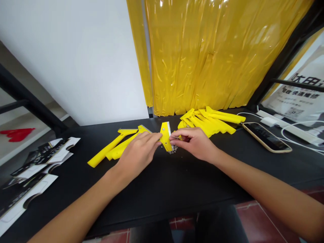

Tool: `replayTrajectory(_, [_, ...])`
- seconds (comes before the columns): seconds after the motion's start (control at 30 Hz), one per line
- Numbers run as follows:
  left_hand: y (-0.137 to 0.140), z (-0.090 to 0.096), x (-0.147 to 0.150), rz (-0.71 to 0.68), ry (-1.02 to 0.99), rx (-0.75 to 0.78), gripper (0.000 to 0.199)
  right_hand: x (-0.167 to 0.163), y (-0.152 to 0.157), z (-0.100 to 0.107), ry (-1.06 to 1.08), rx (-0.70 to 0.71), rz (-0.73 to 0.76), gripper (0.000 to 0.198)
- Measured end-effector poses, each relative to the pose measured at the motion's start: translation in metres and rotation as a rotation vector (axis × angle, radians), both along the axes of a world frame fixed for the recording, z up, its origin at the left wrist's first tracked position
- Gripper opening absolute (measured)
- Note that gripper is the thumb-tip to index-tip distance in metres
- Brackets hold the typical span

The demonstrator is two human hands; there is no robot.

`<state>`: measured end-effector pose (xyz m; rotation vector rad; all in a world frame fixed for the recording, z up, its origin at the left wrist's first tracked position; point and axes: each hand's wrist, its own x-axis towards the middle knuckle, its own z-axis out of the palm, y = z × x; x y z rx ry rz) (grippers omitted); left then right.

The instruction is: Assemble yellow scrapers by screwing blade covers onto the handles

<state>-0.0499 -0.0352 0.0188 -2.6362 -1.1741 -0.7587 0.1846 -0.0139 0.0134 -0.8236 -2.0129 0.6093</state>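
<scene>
My left hand (140,148) is closed around the handle of a yellow scraper (165,136), whose wide head carries a silvery metal strip along its right edge. At that strip, the fingers of my right hand (196,141) pinch together on a thin greyish piece, mostly hidden by the fingers. Several small metal nuts (173,150) lie on the black table just under the scraper's head. More yellow scrapers (113,143) rest beside my left hand, partly covered by it. A heap of yellow scraper handles (209,121) lies behind my right hand.
Black and white printed cards (43,168) are stacked at the table's left. To the right are a phone (267,136), white cables and a power strip (291,126). A yellow plastic curtain (202,57) and a white panel (76,57) stand behind the black table (162,192).
</scene>
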Motion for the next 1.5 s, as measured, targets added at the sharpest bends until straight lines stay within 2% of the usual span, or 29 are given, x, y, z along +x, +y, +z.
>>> replayTrajectory(0.1, [-0.001, -0.004, 0.003, -0.009, 0.024, -0.012, 0.026, -0.002, 0.000, -0.004, -0.054, 0.058, 0.041, 0.013])
replayTrajectory(0.27, [0.001, -0.009, 0.003, -0.013, 0.031, -0.047, 0.025, -0.003, 0.003, -0.009, -0.125, 0.059, 0.047, 0.009])
replayTrajectory(0.43, [0.000, -0.008, 0.003, 0.013, 0.053, -0.050, 0.027, -0.003, 0.004, -0.011, -0.119, 0.058, 0.029, 0.009])
replayTrajectory(0.67, [0.000, -0.009, 0.004, 0.019, 0.046, -0.039, 0.027, -0.005, 0.006, -0.011, -0.117, 0.118, 0.119, 0.011])
replayTrajectory(1.1, [0.001, -0.013, 0.002, 0.023, 0.129, 0.005, 0.026, -0.007, 0.011, -0.023, -0.020, -0.051, 0.112, 0.012])
replayTrajectory(1.37, [0.000, -0.010, 0.003, -0.010, 0.055, -0.043, 0.026, -0.009, 0.008, -0.020, 0.035, -0.073, 0.114, 0.011])
replayTrajectory(1.5, [-0.002, -0.008, 0.003, -0.013, 0.016, -0.082, 0.024, -0.010, 0.009, -0.021, 0.044, -0.170, 0.119, 0.008])
